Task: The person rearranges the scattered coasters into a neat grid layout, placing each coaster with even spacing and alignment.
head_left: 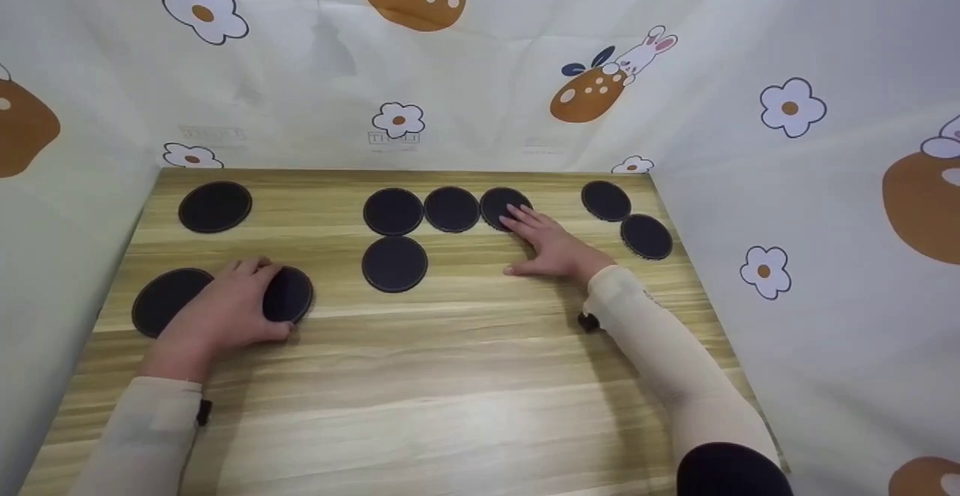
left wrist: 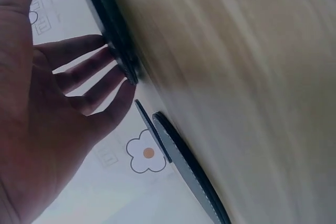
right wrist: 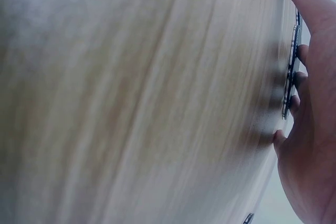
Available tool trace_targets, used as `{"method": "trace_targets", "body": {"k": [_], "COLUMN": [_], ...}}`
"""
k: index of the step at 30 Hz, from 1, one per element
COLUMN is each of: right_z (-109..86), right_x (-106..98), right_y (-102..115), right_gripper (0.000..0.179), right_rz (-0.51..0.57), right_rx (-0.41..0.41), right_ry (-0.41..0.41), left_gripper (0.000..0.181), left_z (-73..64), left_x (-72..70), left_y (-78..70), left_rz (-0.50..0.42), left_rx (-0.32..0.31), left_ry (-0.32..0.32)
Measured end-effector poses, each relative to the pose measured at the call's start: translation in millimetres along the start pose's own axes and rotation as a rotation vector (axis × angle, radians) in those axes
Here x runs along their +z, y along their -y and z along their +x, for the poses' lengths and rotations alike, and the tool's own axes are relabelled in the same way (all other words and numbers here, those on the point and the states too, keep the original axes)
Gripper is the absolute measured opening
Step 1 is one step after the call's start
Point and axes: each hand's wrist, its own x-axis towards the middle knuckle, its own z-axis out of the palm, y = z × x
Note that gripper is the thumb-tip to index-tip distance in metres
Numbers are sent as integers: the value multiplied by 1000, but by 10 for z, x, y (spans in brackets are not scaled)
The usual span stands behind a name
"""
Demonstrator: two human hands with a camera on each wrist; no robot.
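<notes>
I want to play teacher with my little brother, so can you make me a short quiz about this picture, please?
1. Count: how many dark round discs can you see on the table in the head view?

2. True or false: in the head view, fingers of the right hand are over the end disc of the row of three.

3. Pick one: the left hand has its thumb and fingers around one disc. Where is it?
A) in the row of three
B) on the left part of the table
C) at the table's far right corner

Key: 1. nine; 2. true; 3. B
</notes>
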Motion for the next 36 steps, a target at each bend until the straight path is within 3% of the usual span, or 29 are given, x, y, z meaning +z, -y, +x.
{"method": "trace_targets", "body": {"k": [6, 12, 24, 36], "right_z": [-2, 2, 4, 6], "right_x": [3, 0, 8, -9], "right_y": [10, 21, 23, 32], "right_gripper": [107, 107, 108, 107], "right_rz": [6, 15, 5, -8], "right_rx": [6, 7, 28, 25], "right_ry": [-1, -1, 5, 10], "left_gripper": [99, 98, 103, 107], "left_z": [59, 183, 498, 775], "left_x": [-34, -63, -119, -79], "left_y": [-57, -206, -557, -822], "left_rz": [5, -1, -15, 13], "left_rx": [55, 109, 204, 270], "left_ry": [-67, -97, -110, -75]}}
